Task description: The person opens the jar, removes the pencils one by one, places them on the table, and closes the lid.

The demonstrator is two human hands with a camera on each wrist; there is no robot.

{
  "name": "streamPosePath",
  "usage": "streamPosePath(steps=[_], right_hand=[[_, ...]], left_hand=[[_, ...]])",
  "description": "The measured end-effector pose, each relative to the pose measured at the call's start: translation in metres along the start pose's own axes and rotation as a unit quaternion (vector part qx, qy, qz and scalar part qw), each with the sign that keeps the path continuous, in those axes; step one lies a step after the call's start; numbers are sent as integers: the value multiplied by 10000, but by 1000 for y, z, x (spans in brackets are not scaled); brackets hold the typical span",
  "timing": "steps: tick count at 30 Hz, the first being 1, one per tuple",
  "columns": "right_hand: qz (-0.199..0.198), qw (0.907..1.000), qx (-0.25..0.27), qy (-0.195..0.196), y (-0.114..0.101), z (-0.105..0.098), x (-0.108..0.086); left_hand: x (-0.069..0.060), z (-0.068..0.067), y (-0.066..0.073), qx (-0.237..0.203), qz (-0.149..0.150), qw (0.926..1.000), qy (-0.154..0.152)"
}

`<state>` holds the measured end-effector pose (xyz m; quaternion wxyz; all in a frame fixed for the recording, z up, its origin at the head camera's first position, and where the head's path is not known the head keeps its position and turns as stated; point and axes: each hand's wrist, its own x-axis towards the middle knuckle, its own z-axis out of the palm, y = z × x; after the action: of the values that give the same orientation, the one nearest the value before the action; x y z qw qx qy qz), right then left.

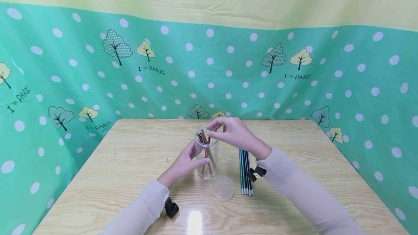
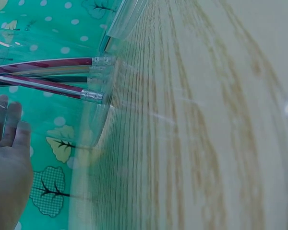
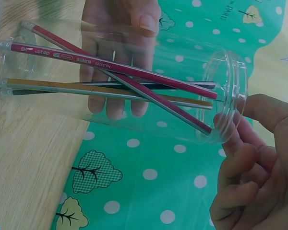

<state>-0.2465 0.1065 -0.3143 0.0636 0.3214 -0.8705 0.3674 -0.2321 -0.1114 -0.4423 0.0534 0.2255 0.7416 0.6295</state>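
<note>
A clear cylindrical jar (image 1: 199,162) stands upright on the table, with several pencils (image 3: 134,74) leaning crossed inside. Red, gold-brown and dark pencils show, eraser ends down. My left hand (image 1: 187,160) holds the jar's side, thumb in front and fingers behind; the left wrist view catches only part of this hand (image 2: 9,158). At the jar's mouth is my right hand (image 1: 233,131), its thumb and fingers bent loosely about the rim (image 3: 233,96) near the pencil tips. No pencil is plainly seen between its fingers.
A round clear lid (image 1: 223,188) lies in front of the jar. Right of it, a row of green and dark pencils (image 1: 244,171) lies with eraser ends toward me. One small bit (image 1: 167,160) sits left of the jar. A patterned curtain (image 1: 209,68) hangs behind the table.
</note>
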Motion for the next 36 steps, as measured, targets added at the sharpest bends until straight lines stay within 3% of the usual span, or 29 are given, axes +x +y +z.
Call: streamPosePath(steps=[10, 36], right_hand=[[-70, 9990, -434, 33, -6, 7, 9], [-69, 9958, -915, 63, -9, 16, 13]], left_hand=[[-1, -1, 2, -100, -40, 9999, -62], [0, 0, -2, -81, 17, 9999, -114]])
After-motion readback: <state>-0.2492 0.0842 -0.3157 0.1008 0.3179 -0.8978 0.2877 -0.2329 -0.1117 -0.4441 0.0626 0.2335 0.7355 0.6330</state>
